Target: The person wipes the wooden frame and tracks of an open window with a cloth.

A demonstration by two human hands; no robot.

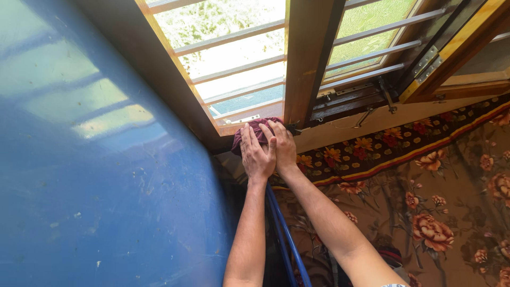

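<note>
**Both hands pressing a maroon cloth at the window's bottom corner**

I am reaching up and forward with both arms, and my hands are meeting at the lower edge of the wooden window frame (305, 64). My left hand (257, 157) is lying flat with its fingers stretched out and close together, palm down on a bunched maroon cloth (254, 129). My right hand (284, 149) is lying just beside it, touching it along the thumb side, fingers also extended and pressing onto the same cloth. Neither hand is pinching the fabric; both are bearing down on it with open palms.

The cloth is sitting crumpled at the foot of the frame, right where the sill meets the central upright post, and it is showing above and to the left of my fingertips. The rest of it is lying hidden under my hands.

Pale horizontal bars (234, 58) are running across the window opening on both sides of the post, and bright daylight is coming through them. To the left a large glossy blue wall (95, 175) is catching the reflection of the window. To the right a floral curtain (435, 180), brown with red and orange flowers and a dark patterned border, is hanging below the sill. A blue tube (284, 234) is showing between my forearms, running downward from under my wrists.
</note>
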